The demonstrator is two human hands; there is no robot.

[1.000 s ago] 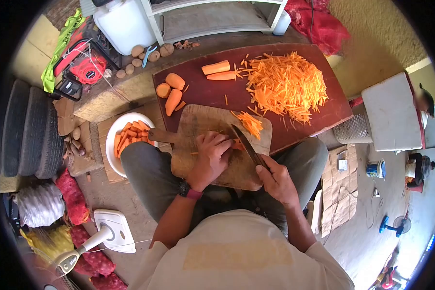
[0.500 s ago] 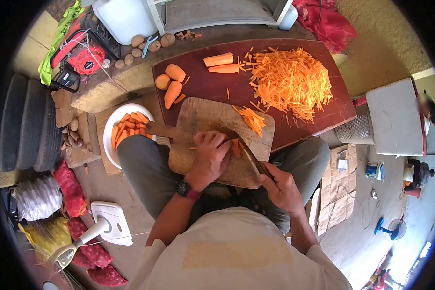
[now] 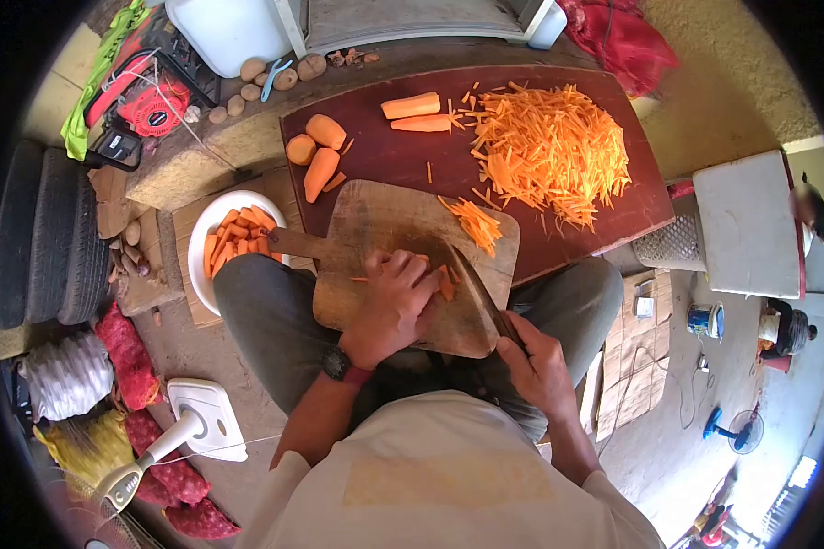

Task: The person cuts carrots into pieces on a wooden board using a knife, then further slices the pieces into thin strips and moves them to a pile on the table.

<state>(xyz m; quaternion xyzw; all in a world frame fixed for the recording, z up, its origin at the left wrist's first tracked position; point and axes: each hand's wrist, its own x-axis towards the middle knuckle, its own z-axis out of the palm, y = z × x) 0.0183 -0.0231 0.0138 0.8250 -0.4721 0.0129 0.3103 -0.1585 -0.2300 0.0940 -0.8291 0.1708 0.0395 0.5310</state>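
Observation:
On a wooden cutting board (image 3: 362,215) resting across the lap, my left hand (image 3: 398,297) is closed with curled fingers over a carrot, mostly hidden beneath them. My right hand (image 3: 536,364) grips the handle of a knife (image 3: 477,291), its long dark blade tilted over the board just right of the left fingers. Cut carrot pieces (image 3: 446,284) lie between those fingers and the blade. A small bunch of carrot sticks (image 3: 474,225) sits at the board's upper right. Beyond it, a large heap of shredded carrot (image 3: 554,151) covers part of a dark red table (image 3: 394,174).
Whole peeled carrots (image 3: 321,174) and two longer carrot pieces (image 3: 412,105) lie on the table. A white bowl (image 3: 198,265) of carrot chunks stands left of the knee. Potatoes (image 3: 285,80) and a blue peeler (image 3: 273,78) rest on the ledge. A person (image 3: 786,329) is far right.
The knife blade has shifted slightly away from the left fingers, to the right. My left hand stays over the carrot. The whole view has shifted a little.

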